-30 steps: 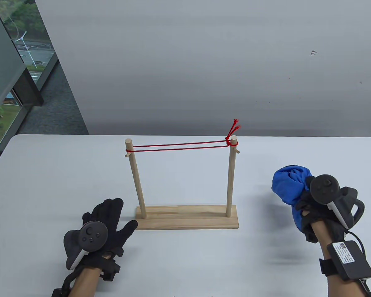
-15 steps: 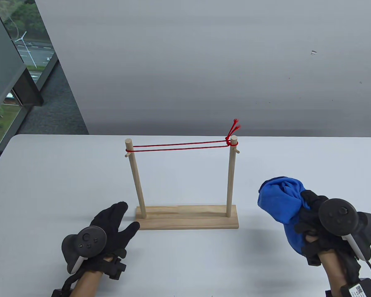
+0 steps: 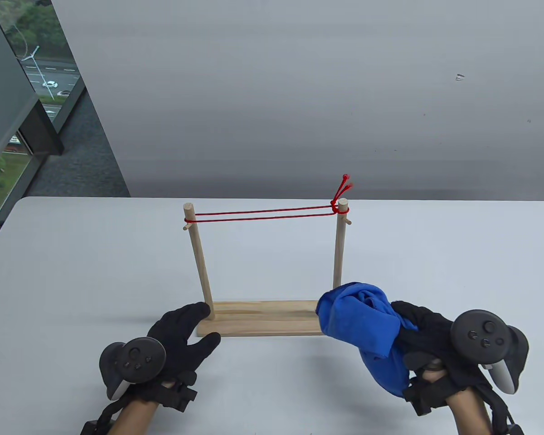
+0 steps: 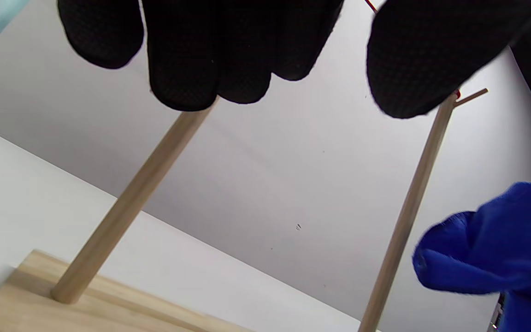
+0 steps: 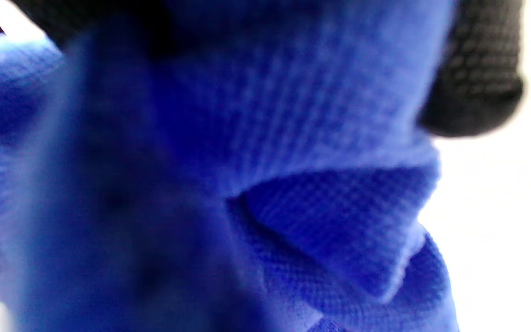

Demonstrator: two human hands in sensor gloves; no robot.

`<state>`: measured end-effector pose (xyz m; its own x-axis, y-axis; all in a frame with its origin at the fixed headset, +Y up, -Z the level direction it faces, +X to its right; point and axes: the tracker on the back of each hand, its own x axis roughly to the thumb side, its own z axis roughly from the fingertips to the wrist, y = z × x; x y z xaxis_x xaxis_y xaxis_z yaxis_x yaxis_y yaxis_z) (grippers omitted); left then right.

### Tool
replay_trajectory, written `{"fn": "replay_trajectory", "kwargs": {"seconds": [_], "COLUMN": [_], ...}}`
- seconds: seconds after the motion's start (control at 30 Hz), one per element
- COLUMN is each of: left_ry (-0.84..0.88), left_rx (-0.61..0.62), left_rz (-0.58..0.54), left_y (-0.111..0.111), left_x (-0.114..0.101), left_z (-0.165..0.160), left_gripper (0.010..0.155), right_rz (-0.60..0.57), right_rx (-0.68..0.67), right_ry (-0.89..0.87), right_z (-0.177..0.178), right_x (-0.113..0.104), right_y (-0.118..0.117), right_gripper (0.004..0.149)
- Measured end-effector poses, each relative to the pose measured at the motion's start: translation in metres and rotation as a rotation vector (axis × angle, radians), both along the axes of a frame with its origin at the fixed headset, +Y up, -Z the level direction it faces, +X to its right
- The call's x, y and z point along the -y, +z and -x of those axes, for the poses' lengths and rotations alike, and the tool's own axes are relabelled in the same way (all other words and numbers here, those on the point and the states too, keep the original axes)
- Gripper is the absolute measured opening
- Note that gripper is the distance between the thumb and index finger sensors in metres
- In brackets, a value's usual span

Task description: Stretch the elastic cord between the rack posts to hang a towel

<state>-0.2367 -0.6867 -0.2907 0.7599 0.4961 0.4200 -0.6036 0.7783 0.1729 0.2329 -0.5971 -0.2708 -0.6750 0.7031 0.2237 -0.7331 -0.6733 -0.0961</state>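
A wooden rack (image 3: pixel 263 319) with two upright posts stands mid-table. A red elastic cord (image 3: pixel 263 215) runs doubled between the post tops and is knotted at the right post (image 3: pixel 340 244). My right hand (image 3: pixel 428 337) grips a bunched blue towel (image 3: pixel 362 326) and holds it in front of the rack's right end. The towel fills the right wrist view (image 5: pixel 247 184). My left hand (image 3: pixel 186 335) is open and empty at the base's left end, by the left post (image 3: pixel 199 263). Its fingers (image 4: pixel 210 50) hang before that post (image 4: pixel 132 198) in the left wrist view.
The white table (image 3: pixel 72 272) runs to a grey wall (image 3: pixel 299 90) behind. A window (image 3: pixel 22 90) is at the far left. The towel also shows in the left wrist view (image 4: pixel 500 249), beside the right post (image 4: pixel 408 216).
My right hand has carried the towel from the table's right side leftward and nearer, to the rack's right end. My left hand has moved right, up to the base's left end.
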Motion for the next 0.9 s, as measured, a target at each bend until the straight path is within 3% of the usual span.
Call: {"fn": "replay_trajectory", "kwargs": {"seconds": [0.27, 0.53, 0.77, 0.9], "left_ry": [-0.050, -0.130, -0.191, -0.211], "left_rx": [0.128, 0.247, 0.308, 0.319], "left_rz": [-0.041, -0.083, -0.052, -0.047], "left_y": [0.003, 0.013, 0.010, 0.011], "left_x": [-0.016, -0.038, -0.039, -0.037], "left_z": [-0.035, -0.076, -0.098, -0.106], "left_gripper": [0.082, 0.093, 0.088, 0.064], "right_rz": [0.099, 0.186, 0.292, 0.343], "right_rx": [-0.194, -0.322, -0.434, -0.491], "right_ry": [-0.156, -0.138, -0.199, -0.197], "right_z": [0.047, 0.095, 0.125, 0.134], "right_x": [0.026, 0.054, 0.080, 0.093], "right_y": [-0.021, -0.039, -0.045, -0.042], "right_gripper": [0.049, 0.049, 0.050, 0.051]}}
